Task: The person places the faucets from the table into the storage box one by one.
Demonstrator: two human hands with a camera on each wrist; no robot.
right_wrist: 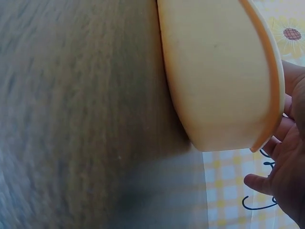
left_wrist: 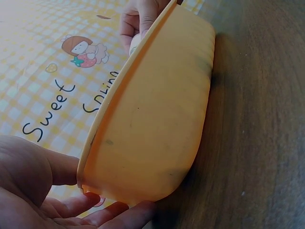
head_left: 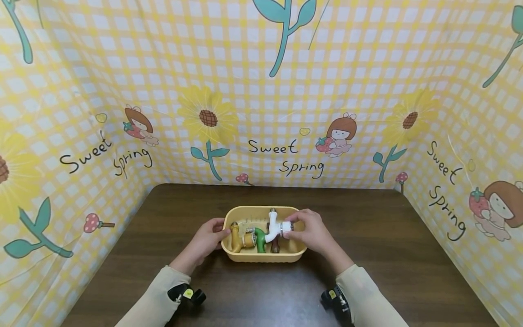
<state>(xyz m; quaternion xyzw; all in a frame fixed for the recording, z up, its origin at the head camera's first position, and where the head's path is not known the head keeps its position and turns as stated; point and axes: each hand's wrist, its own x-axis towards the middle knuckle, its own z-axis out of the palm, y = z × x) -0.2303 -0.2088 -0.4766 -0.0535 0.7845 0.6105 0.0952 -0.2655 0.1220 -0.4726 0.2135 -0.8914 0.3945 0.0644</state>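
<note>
A yellow plastic basin (head_left: 265, 258) stands on the table with several taps in it. My left hand (head_left: 210, 236) grips the basin's left end, thumb at the rim and fingers against the outer wall, as the left wrist view shows. With the thumb and fingers of my right hand (head_left: 312, 231), I pinch the end of a white tap (head_left: 273, 229) at the basin's right side. A yellow tap (head_left: 236, 238) lies at the left, a green tap (head_left: 260, 240) in the middle, and a brown tap (head_left: 275, 246) partly under the white one. In the right wrist view, the basin wall hides the taps.
The dark wooden table (head_left: 269, 290) carries the basin near its middle. A yellow checked cloth (head_left: 229, 68) with flower and girl prints hangs around the back and both sides. Each sleeve has a black wrist camera (head_left: 337, 299) strapped on.
</note>
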